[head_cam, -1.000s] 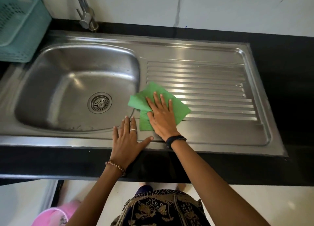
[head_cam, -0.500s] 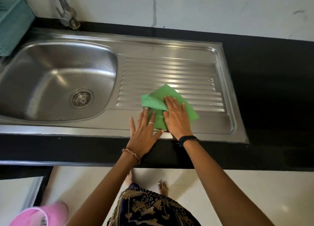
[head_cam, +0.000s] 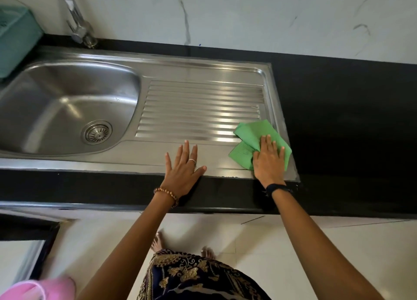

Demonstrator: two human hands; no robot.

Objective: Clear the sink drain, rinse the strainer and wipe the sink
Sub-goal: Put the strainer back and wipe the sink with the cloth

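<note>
A stainless steel sink (head_cam: 56, 73) with a ribbed drainboard (head_cam: 203, 105) is set in a black counter. The round metal strainer (head_cam: 97, 132) sits in the drain at the bowl's bottom. A green cloth (head_cam: 255, 132) lies crumpled on the drainboard's front right corner. My right hand (head_cam: 268, 159) presses flat on the cloth with straight fingers. My left hand (head_cam: 182, 166) rests flat, fingers spread, on the sink's front rim, left of the cloth and apart from it.
A chrome tap (head_cam: 77, 26) rises behind the bowl. A teal plastic basket (head_cam: 15, 40) stands at the far left. Black counter (head_cam: 349, 123) stretches to the right of the sink. A pink bin (head_cam: 33, 288) sits on the floor at lower left.
My right hand has slid the green cloth rightward along the drainboard, from beside the bowl to the front right corner. My left hand followed to the right along the front rim.
</note>
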